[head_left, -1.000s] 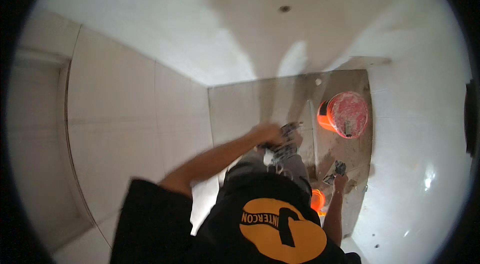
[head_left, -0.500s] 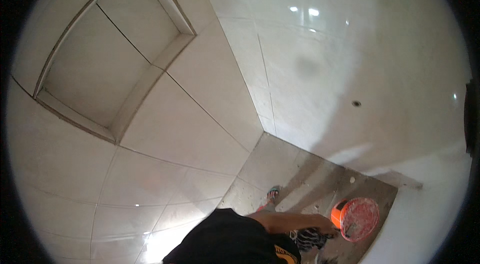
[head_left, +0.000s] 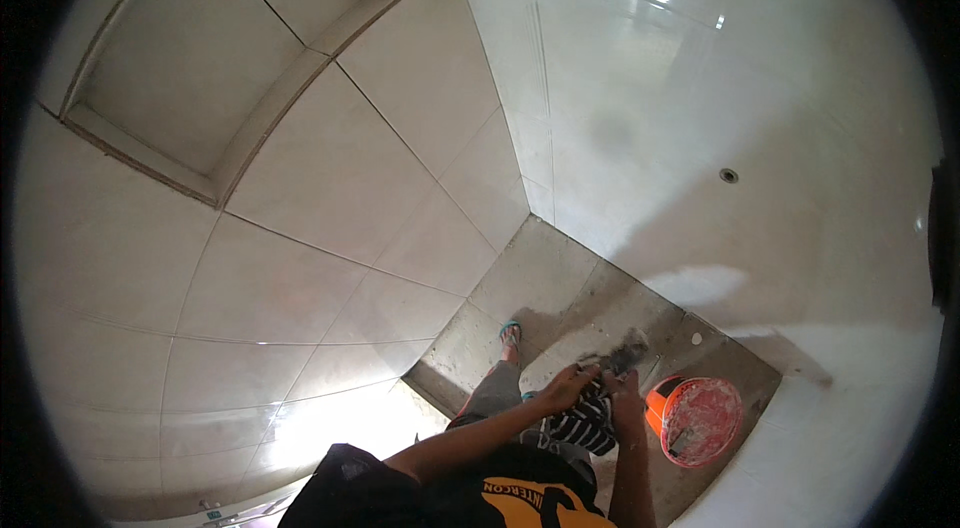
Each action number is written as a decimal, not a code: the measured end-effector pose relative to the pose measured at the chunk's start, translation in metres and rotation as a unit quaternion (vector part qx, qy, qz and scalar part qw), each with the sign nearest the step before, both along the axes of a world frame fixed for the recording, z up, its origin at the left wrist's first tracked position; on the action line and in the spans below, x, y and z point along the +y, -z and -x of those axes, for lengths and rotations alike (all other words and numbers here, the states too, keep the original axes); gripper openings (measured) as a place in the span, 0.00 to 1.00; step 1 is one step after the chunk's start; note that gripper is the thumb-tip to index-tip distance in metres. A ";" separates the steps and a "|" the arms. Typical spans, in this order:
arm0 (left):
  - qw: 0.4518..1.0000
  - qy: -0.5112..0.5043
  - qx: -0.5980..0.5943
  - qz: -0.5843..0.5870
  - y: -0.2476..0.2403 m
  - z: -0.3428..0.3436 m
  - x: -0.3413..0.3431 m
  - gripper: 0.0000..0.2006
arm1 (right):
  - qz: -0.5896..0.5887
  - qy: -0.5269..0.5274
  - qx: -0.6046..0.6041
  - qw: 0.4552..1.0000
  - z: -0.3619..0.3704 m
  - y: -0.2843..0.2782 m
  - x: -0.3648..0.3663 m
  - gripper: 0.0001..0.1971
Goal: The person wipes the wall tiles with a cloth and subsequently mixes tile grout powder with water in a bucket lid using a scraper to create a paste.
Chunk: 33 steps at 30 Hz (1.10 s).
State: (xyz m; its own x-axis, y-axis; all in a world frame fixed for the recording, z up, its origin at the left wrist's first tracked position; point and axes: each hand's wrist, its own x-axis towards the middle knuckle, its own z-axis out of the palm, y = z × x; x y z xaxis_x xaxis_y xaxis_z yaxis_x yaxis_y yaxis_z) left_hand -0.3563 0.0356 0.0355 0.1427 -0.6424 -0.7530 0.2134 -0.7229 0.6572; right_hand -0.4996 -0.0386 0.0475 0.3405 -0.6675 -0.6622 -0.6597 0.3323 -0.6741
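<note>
The fingers of the left hand [head_left: 568, 390] grip a black-and-white striped cloth [head_left: 582, 426], its long axis slanting toward the person's waist. The right hand [head_left: 625, 400] is beside it, grip unclear. Beyond lies a blurred dark-grey patch [head_left: 629, 354]; rightward, a round orange bucket [head_left: 657, 410].
</note>
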 end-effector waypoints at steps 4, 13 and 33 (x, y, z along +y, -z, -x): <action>0.954 -0.248 -0.146 -0.084 0.047 -0.019 -0.003 0.37 | 0.012 -0.169 0.012 0.986 -0.036 -0.004 0.013 0.41; 0.904 -0.336 -0.239 -0.108 0.181 -0.155 0.130 0.24 | 0.066 -0.020 -0.076 0.995 -0.215 0.012 -0.080 0.33; 0.920 -0.227 -0.295 -0.121 0.143 -0.277 0.226 0.19 | -0.045 0.020 0.489 0.871 -0.052 0.341 0.037 0.16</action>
